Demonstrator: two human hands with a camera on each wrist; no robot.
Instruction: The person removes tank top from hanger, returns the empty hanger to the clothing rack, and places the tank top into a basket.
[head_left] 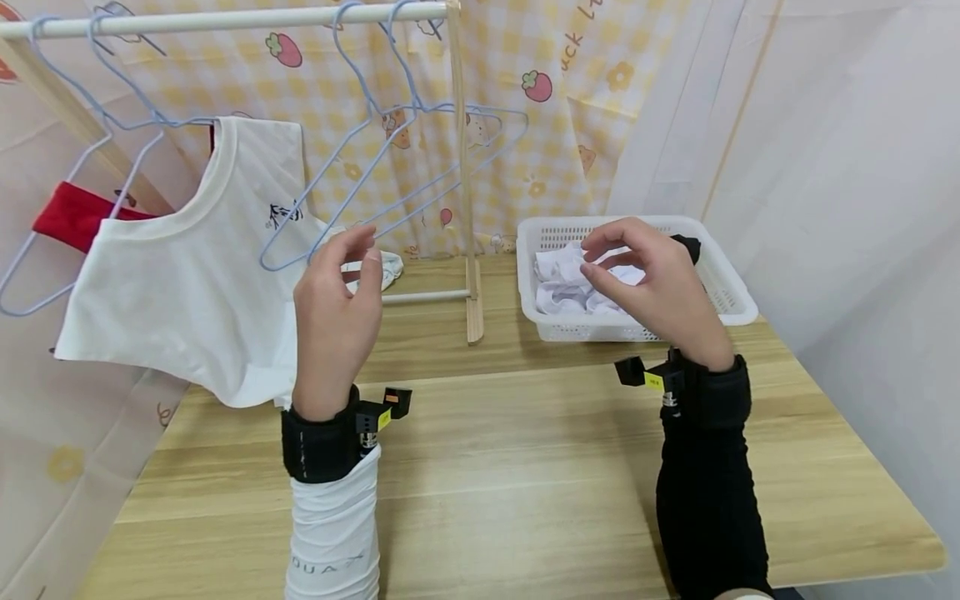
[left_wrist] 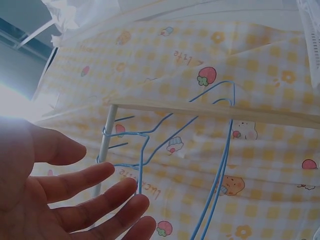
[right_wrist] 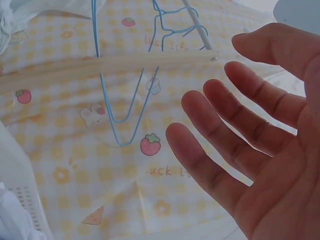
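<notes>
My left hand (head_left: 335,321) is raised in front of the rack, nearest the blue wire hangers (head_left: 367,158); its fingers are relaxed and hold nothing. In the head view my right hand (head_left: 660,287) hovers in front of the white basket (head_left: 633,332), fingers loosely bent with a gap to the thumb. White clothes (head_left: 562,296) and something black (head_left: 687,247) lie in the basket, partly hidden by that hand. A white sleeveless top (head_left: 195,292) with a small dark print hangs at the rack's left, beside a red garment (head_left: 71,217).
The rack has a white top rail (head_left: 225,21) and a wooden upright (head_left: 462,167). A pale bunched cloth (head_left: 392,268) sits near its lower bar. The wooden table (head_left: 510,483) stretches below both arms. A yellow checked curtain (head_left: 570,167) hangs behind.
</notes>
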